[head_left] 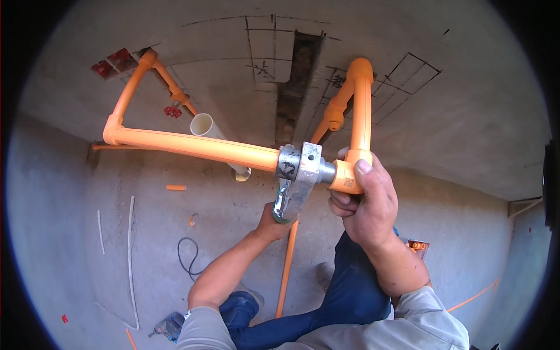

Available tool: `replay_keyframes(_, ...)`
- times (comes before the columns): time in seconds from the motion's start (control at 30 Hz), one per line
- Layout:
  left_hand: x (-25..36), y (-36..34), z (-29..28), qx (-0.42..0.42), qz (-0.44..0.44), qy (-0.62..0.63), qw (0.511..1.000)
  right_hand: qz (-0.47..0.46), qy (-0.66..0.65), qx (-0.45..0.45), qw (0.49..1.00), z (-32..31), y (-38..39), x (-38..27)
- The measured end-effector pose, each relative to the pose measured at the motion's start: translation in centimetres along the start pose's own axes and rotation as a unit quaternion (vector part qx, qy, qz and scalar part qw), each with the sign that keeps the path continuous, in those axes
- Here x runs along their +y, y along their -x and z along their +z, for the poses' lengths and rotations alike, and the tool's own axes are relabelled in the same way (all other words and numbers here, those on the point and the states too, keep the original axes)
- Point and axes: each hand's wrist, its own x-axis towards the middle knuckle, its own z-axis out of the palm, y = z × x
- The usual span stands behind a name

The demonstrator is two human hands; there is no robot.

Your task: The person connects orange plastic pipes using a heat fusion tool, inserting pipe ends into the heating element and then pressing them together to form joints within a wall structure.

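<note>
My left hand [270, 224] is closed round the handle of a pipe fusion welder [308, 169], its fingers mostly hidden behind the tool. The welder's metal plate stands upright between two orange pipe ends. On its left, the end of a long orange pipe [198, 146] meets the dark heating socket. On its right, an orange elbow fitting [346, 177] sits at the end of the shiny heating spigot, partly over it. My right hand [373, 201] grips this elbow, thumb on the front and fingers beneath. From the elbow another orange pipe [361, 114] rises toward the wall.
A white pipe [202, 125] stands open-ended behind the long pipe. A red valve handle [172, 111] sits at upper left. A dark slot [296, 81] is cut in the wall. On the floor lie a power drill [170, 325], a black cable [182, 256] and a short orange pipe piece [176, 188].
</note>
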Motion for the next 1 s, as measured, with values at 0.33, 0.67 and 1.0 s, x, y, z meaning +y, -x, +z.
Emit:
replay_keyframes(0.33, 0.6, -0.9, -0.5, -0.026, -0.031, -0.035, 0.999, 0.001, -0.004, 0.001, 1.0, -0.1, -0.1, 0.1)
replay_keyframes(0.67, 0.1, -1.2, -0.1, -0.025, -0.001, -0.08, 0.996, 0.005, 0.005, 0.016, 1.0, 0.4, 0.1, 0.5)
replay_keyframes(1.0, 0.5, -1.3, -1.3, -0.092, -0.058, -0.044, 0.993, 0.001, -0.023, 0.017, 1.0, 0.6, 0.2, 0.4)
